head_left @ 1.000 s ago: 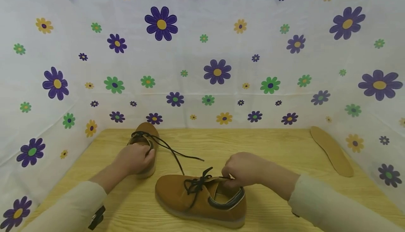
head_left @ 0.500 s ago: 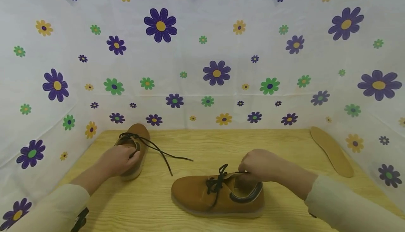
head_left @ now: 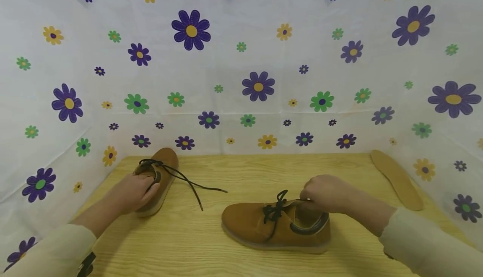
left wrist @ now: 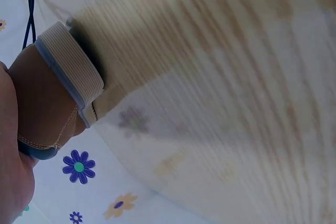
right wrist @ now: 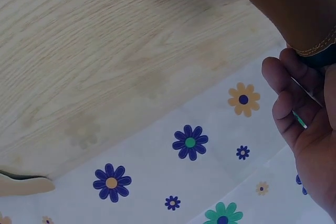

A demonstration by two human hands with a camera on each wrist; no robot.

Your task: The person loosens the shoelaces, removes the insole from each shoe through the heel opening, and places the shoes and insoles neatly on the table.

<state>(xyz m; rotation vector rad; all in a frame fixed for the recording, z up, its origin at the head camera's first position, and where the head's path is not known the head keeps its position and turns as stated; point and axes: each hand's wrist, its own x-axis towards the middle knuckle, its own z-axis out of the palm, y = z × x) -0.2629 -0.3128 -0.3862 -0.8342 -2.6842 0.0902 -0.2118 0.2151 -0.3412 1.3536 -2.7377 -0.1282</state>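
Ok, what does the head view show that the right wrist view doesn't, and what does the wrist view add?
Only the head view: the left hand, the far shoe it grips, both sleeves, and the tied laces on the near shoe.

Only the right wrist view: the palm side of the right hand, with its fingers partly curled.

Both: the right hand, the near shoe (just part of it in the wrist view), the insole (just one end in the wrist view), the table and the flowered sheet.

Loose-laced brown shoe (head_left: 165, 182): back left, upright, toe away | bow-tied brown shoe (head_left: 284, 236): nearer, right, upright, toe left
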